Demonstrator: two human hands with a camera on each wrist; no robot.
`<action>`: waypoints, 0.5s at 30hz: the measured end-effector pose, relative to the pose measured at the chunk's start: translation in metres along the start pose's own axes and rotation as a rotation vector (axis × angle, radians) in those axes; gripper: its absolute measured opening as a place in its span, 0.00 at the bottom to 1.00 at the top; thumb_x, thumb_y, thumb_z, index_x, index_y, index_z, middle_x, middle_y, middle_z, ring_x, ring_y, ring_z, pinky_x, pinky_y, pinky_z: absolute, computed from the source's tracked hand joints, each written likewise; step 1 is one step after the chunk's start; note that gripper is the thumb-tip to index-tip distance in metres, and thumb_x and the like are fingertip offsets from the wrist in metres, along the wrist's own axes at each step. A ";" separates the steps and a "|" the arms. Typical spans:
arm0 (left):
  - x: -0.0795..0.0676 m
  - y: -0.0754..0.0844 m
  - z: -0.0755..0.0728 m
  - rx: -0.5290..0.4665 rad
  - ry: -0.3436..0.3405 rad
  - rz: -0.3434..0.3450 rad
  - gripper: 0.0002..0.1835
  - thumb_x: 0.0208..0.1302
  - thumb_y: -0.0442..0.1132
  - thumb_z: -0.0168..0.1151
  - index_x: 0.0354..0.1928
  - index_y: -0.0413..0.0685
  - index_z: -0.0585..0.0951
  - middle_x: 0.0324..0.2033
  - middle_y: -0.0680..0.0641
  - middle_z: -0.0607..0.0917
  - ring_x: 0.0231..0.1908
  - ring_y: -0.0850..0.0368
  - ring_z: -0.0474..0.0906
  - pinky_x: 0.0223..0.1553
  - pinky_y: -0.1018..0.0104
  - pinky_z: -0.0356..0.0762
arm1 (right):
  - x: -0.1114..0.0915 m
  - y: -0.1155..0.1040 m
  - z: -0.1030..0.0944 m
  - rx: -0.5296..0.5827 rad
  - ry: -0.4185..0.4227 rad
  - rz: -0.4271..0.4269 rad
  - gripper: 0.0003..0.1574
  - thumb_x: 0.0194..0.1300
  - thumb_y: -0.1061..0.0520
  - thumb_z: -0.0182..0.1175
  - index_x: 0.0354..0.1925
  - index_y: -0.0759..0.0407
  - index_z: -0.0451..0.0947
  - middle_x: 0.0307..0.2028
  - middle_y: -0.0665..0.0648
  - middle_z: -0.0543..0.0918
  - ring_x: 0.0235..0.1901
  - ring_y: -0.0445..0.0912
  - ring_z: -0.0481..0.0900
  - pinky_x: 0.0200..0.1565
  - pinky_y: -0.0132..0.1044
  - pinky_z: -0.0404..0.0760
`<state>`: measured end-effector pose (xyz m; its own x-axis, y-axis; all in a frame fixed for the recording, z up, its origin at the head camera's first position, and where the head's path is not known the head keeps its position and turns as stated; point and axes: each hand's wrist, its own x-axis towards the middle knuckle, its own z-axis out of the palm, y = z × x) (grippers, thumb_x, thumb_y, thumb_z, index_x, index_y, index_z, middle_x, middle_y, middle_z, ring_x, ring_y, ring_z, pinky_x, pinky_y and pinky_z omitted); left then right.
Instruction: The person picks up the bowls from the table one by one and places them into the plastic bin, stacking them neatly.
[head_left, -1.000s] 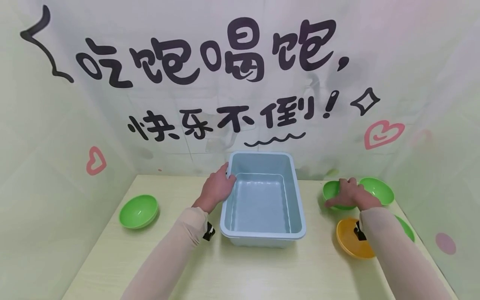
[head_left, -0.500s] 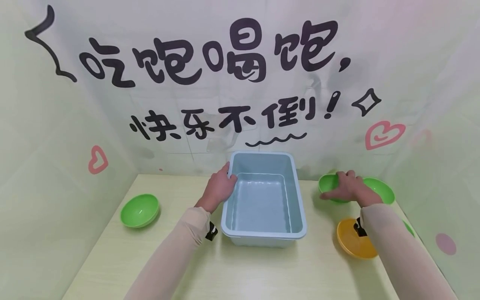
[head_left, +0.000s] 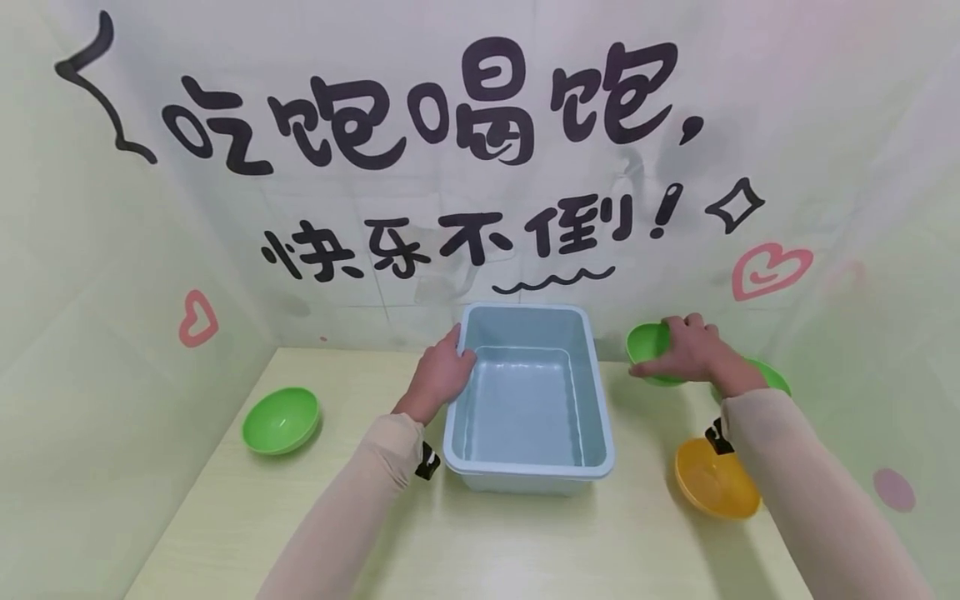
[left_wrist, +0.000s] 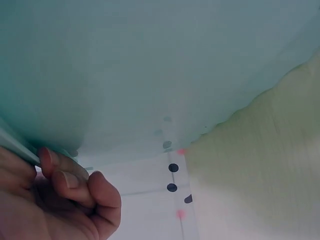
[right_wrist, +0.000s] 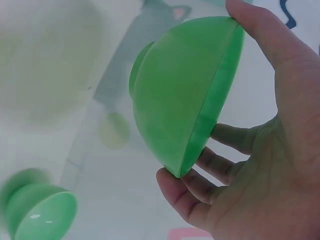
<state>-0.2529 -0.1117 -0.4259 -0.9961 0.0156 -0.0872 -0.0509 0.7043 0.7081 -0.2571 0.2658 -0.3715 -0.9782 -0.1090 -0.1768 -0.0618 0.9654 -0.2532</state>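
Observation:
My left hand point(head_left: 438, 375) grips the left rim of a light blue plastic basin point(head_left: 527, 471), thumb over the edge. In the left wrist view, the fingers point(left_wrist: 75, 187) curl under that rim beside the basin's outer wall point(left_wrist: 125, 75). My right hand point(head_left: 693, 350) holds a green bowl point(head_left: 647, 343) by its rim, raised over the table to the right of the basin. The right wrist view shows this green bowl point(right_wrist: 175, 95) tilted on its side, with the thumb on one edge of the rim and fingers on the opposite edge.
Behind my right hand, another green bowl point(head_left: 772, 375) is partly hidden. An orange bowl point(head_left: 712, 479) sits nearer me, beside the right forearm. One more green bowl point(head_left: 281, 421) stands at the table's left. Lettered sheeting point(head_left: 480, 192) hangs along the back and sides.
My right hand has lifted the green bowl and moved it left and up, away from the other green bowl. The left hand stays on the basin's rim.

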 end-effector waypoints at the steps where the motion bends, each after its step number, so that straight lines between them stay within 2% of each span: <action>1: 0.000 0.000 0.001 -0.006 -0.001 0.001 0.35 0.75 0.48 0.44 0.81 0.52 0.55 0.59 0.38 0.83 0.38 0.50 0.85 0.37 0.58 0.87 | 0.000 -0.001 -0.001 0.002 0.004 -0.005 0.71 0.49 0.26 0.70 0.69 0.76 0.59 0.54 0.79 0.65 0.50 0.70 0.65 0.40 0.54 0.78; 6: 0.000 -0.002 0.006 -0.021 -0.005 0.004 0.35 0.74 0.47 0.45 0.81 0.52 0.56 0.56 0.38 0.83 0.37 0.51 0.85 0.34 0.60 0.87 | 0.003 -0.008 -0.008 0.015 0.032 -0.040 0.73 0.48 0.25 0.71 0.71 0.74 0.58 0.57 0.79 0.64 0.51 0.71 0.65 0.41 0.56 0.79; 15: 0.001 0.000 0.000 0.002 0.001 0.020 0.35 0.74 0.47 0.45 0.80 0.52 0.56 0.54 0.37 0.84 0.35 0.51 0.85 0.33 0.60 0.86 | 0.010 -0.024 -0.030 0.029 0.061 -0.075 0.71 0.50 0.25 0.70 0.72 0.71 0.58 0.59 0.78 0.64 0.52 0.68 0.66 0.42 0.55 0.78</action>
<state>-0.2534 -0.1114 -0.4260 -0.9970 0.0291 -0.0724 -0.0308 0.7053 0.7082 -0.2711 0.2491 -0.3383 -0.9813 -0.1655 -0.0985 -0.1305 0.9477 -0.2914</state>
